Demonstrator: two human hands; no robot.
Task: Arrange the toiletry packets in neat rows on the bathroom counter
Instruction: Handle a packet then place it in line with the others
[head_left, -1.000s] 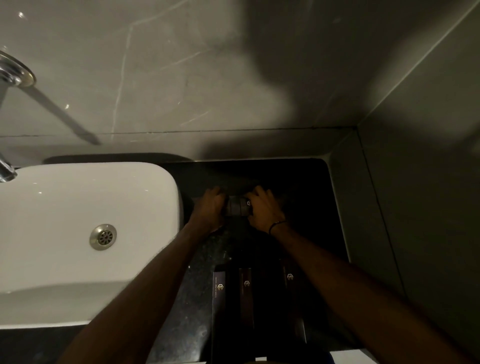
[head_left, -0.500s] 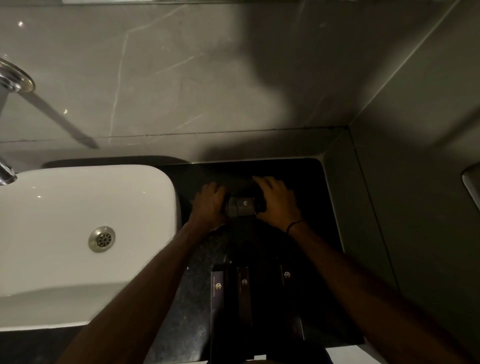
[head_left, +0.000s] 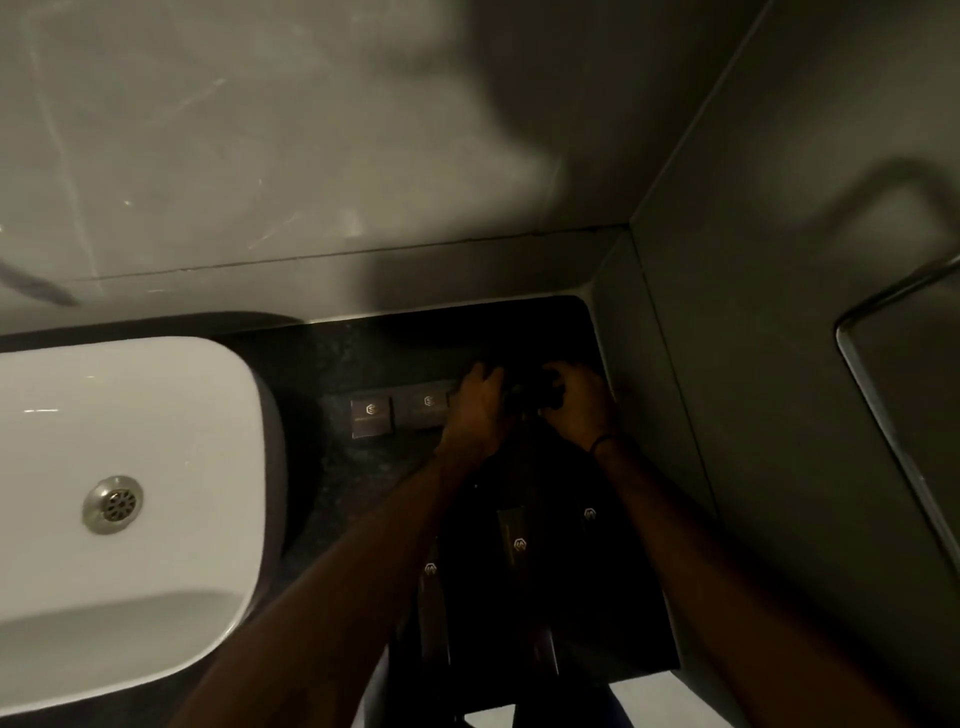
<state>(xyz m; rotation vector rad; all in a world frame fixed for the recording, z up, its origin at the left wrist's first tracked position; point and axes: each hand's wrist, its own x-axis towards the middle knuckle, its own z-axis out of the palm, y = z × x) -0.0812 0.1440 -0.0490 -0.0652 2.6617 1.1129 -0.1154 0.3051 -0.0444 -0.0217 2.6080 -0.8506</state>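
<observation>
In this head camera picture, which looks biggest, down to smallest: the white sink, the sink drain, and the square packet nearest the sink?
1. Sink, by far the largest.
2. Drain and square packet: about alike in the picture. The packet lies farther from the camera, so ranking them is unsure.

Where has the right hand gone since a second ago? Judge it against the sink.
Yes, it moved: the right hand shifted right, away from the sink and toward the side wall.

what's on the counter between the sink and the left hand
In the head view, two small square packets lie side by side on the dark counter: one nearer the sink, the other reaching the left hand.
</observation>
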